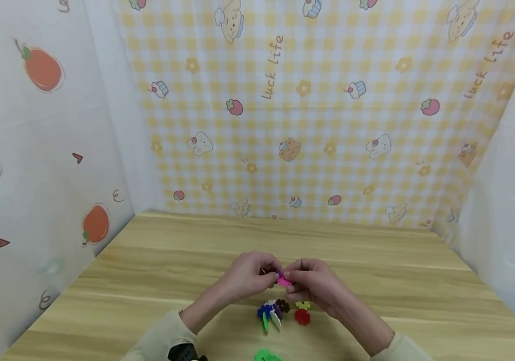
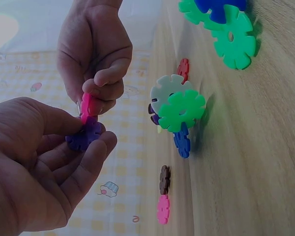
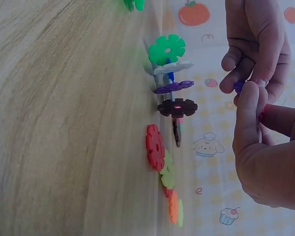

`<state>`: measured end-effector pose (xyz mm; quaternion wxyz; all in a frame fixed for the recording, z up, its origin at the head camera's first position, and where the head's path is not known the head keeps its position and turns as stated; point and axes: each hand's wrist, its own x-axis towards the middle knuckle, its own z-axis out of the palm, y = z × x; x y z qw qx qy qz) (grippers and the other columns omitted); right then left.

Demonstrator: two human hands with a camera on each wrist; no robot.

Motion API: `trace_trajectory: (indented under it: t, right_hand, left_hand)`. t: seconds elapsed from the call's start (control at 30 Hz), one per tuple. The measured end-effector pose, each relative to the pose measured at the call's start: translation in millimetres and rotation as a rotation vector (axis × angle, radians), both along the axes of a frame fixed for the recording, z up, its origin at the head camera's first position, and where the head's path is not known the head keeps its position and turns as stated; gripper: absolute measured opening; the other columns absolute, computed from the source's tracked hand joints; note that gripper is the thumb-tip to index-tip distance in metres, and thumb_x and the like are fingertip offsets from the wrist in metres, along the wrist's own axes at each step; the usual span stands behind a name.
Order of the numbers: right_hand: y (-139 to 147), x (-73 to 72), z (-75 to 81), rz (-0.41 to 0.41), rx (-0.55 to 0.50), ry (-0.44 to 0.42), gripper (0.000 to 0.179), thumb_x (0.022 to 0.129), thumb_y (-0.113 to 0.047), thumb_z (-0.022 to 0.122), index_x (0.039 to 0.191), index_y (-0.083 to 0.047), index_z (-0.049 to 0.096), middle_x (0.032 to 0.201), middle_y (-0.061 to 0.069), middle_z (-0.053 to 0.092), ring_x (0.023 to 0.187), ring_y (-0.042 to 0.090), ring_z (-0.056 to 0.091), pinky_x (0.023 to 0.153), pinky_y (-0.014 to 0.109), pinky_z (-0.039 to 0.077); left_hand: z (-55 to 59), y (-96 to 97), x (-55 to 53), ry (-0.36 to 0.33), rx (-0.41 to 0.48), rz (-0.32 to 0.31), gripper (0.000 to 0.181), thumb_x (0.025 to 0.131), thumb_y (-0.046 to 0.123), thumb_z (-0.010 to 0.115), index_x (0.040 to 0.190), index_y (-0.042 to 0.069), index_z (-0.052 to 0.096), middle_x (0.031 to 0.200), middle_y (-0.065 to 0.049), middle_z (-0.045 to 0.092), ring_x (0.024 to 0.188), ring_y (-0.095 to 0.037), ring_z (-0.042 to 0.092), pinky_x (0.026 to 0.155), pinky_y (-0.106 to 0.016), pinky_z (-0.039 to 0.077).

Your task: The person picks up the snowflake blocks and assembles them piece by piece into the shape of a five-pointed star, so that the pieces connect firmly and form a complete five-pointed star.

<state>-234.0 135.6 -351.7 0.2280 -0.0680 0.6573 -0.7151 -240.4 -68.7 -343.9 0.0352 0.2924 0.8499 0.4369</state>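
Observation:
Above the table, both hands meet at two notched plastic snowflake discs. The left hand [image 1: 252,273] pinches a purple disc [image 2: 84,137] between thumb and fingers. A pink disc [image 2: 85,107] is pinched by the right hand [image 1: 317,283]. The two discs touch edge to edge; how deep their slots sit in each other cannot be told. In the right wrist view the right hand's fingers cover most of the pink disc, and only a bit of the purple disc [image 3: 239,86] shows. Just below the hands stands a cluster of joined discs, with a green disc [image 2: 182,110] at its side.
Red [image 1: 302,317] and yellow [image 1: 303,304] discs lie right of the cluster. A brown disc [image 2: 164,179] touches another pink disc [image 2: 163,209]. Green pieces [image 1: 267,355] lie at the near edge of the wooden table [image 1: 185,240]. Patterned cloth [image 1: 311,120] hangs behind.

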Motion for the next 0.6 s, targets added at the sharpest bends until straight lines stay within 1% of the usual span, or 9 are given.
trace_trajectory:
  t: [0.13, 0.27, 0.37, 0.47, 0.6]
  right_hand:
    - [-0.1, 0.2, -0.5, -0.003, -0.002, 0.005, 0.027, 0.092, -0.012, 0.063, 0.109, 0.007, 0.055, 0.085, 0.008, 0.064, 0.069, 0.009, 0.063, 0.069, 0.028, 0.058]
    - [-1.1, 1.3, -1.4, 0.005, -0.015, 0.005, 0.027, 0.093, -0.012, 0.063, 0.110, 0.007, 0.055, 0.085, 0.007, 0.063, 0.069, 0.009, 0.062, 0.069, 0.027, 0.058]
    - [-0.4, 2.1, -1.8, 0.008, -0.017, 0.010, 0.026, 0.093, -0.012, 0.062, 0.110, 0.007, 0.054, 0.085, 0.007, 0.063, 0.070, 0.009, 0.062, 0.070, 0.028, 0.058]
    - [0.4, 2.3, -3.7, 0.011, -0.019, 0.015, 0.025, 0.093, -0.012, 0.062, 0.109, 0.007, 0.055, 0.085, 0.008, 0.063, 0.070, 0.009, 0.063, 0.071, 0.028, 0.058]
    - [0.0, 2.6, -7.3, 0.022, -0.025, 0.013, 0.025, 0.093, -0.012, 0.063, 0.109, 0.006, 0.055, 0.084, 0.007, 0.063, 0.071, 0.010, 0.064, 0.071, 0.028, 0.058]
  left_hand:
    - [-0.7, 1.2, 0.1, -0.013, 0.004, -0.003, 0.010, 0.091, 0.010, 0.062, 0.093, 0.014, 0.071, 0.076, 0.006, 0.066, 0.062, -0.007, 0.056, 0.052, -0.021, 0.044]
    - [-1.5, 0.2, 0.7, -0.027, 0.005, -0.002, 0.006, 0.090, 0.015, 0.066, 0.093, 0.015, 0.071, 0.081, 0.006, 0.068, 0.070, -0.008, 0.061, 0.061, -0.022, 0.049]
    - [-1.2, 0.2, 1.2, -0.035, 0.003, -0.004, 0.007, 0.088, 0.021, 0.070, 0.094, 0.017, 0.071, 0.083, 0.009, 0.067, 0.076, -0.010, 0.063, 0.066, -0.023, 0.051]
    - [-2.3, -0.4, 1.8, -0.043, 0.010, -0.014, 0.009, 0.087, 0.024, 0.072, 0.094, 0.017, 0.071, 0.083, 0.009, 0.067, 0.076, -0.011, 0.063, 0.066, -0.023, 0.051]
    - [-5.9, -2.9, 2.7, -0.053, 0.021, -0.036, 0.013, 0.085, 0.023, 0.075, 0.095, 0.016, 0.070, 0.082, 0.008, 0.068, 0.075, -0.008, 0.063, 0.066, -0.022, 0.052]
